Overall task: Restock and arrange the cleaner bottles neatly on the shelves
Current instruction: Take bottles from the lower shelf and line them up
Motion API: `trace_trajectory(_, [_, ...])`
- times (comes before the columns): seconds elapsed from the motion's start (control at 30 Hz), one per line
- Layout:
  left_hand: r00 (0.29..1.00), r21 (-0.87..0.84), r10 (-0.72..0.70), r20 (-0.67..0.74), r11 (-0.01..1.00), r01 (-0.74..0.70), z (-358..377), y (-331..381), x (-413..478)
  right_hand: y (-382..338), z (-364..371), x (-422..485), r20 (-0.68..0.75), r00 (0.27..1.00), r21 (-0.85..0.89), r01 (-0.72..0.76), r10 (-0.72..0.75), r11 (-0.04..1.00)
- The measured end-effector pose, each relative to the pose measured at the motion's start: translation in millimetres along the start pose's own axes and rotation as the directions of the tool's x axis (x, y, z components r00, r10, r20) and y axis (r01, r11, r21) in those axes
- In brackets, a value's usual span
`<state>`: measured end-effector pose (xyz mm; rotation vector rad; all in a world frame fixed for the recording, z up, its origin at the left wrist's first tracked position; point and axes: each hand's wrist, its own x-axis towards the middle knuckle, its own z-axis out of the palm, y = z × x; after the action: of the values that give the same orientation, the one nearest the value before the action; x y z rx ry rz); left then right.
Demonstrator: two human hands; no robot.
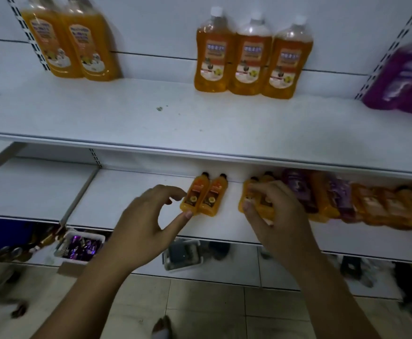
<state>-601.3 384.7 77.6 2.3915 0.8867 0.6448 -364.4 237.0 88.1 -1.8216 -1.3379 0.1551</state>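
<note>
On the lower shelf (126,192), toward its back edge, a pair of small orange bottles (203,195) stands upright, side by side. The left hand (148,216) curves beside it, grip apart, thumb tip touching the foot of the left bottle. Just to the right, the right hand (273,211) has its grip clamped on two more small bottles (264,205). A blurred row of orange and purple bottles (346,201) runs toward the right edge. On the upper shelf (102,113), three large orange bottles (252,59) stand at the back.
</note>
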Motion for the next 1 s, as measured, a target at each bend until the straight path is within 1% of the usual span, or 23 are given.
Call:
trace_trajectory(0.07, [0.989, -0.051, -0.117, 0.095, 0.991, 0.122, 33, -17, 4, 24, 15, -4, 0.06, 0.989, 0.047, -0.135, 0.132, 0.99])
trace_trajectory(0.17, [0.935, -0.075, -0.284, 0.214, 0.949, 0.306, 73, -47, 17, 58, 50, -2, 0.169, 0.935, 0.085, -0.329, 0.312, 0.94])
trace_trajectory(0.27, [0.872, -0.08, -0.415, 0.258, 0.891, 0.448, 101, -80, 40, 88, 93, 8, 0.262, 0.84, 0.143, -0.52, 0.475, 0.842])
trace_trajectory(0.33, [0.838, -0.09, -0.476, 0.266, 0.854, 0.513, 121, -108, 63, 106, 124, 22, 0.298, 0.778, 0.175, -0.614, 0.553, 0.769])
trace_trajectory(0.37, [0.824, -0.095, -0.497, 0.273, 0.838, 0.537, 132, -121, 75, 115, 139, 30, 0.306, 0.765, 0.194, -0.633, 0.567, 0.749])
trace_trajectory(0.47, [0.794, -0.139, -0.533, 0.291, 0.798, 0.586, 167, -152, 112, 138, 182, 57, 0.293, 0.766, 0.242, -0.638, 0.572, 0.731])
trace_trajectory(0.57, [0.762, -0.184, -0.524, 0.381, 0.765, 0.618, 198, -174, 135, 164, 224, 74, 0.26, 0.758, 0.325, -0.651, 0.598, 0.686])
trace_trajectory(0.6, [0.752, -0.208, -0.518, 0.407, 0.75, 0.628, 207, -182, 138, 172, 236, 75, 0.253, 0.748, 0.357, -0.662, 0.614, 0.659])
trace_trajectory(0.67, [0.744, -0.256, -0.536, 0.398, 0.714, 0.652, 222, -198, 140, 181, 251, 76, 0.242, 0.704, 0.376, -0.702, 0.668, 0.604])
trace_trajectory(0.7, [0.738, -0.268, -0.558, 0.379, 0.697, 0.665, 227, -204, 140, 184, 254, 77, 0.23, 0.681, 0.364, -0.723, 0.696, 0.587])
trace_trajectory(0.77, [0.744, -0.247, -0.564, 0.358, 0.711, 0.658, 231, -211, 141, 190, 258, 80, 0.221, 0.634, 0.323, -0.765, 0.741, 0.558])
trace_trajectory(0.87, [0.743, -0.243, -0.543, 0.391, 0.718, 0.653, 232, -212, 140, 201, 258, 84, 0.238, 0.58, 0.241, -0.812, 0.779, 0.531])
trace_trajectory(1.0, [0.705, -0.213, -0.53, 0.472, 0.707, 0.674, 224, -212, 134, 205, 254, 83, 0.384, 0.526, 0.181, -0.849, 0.759, 0.497])
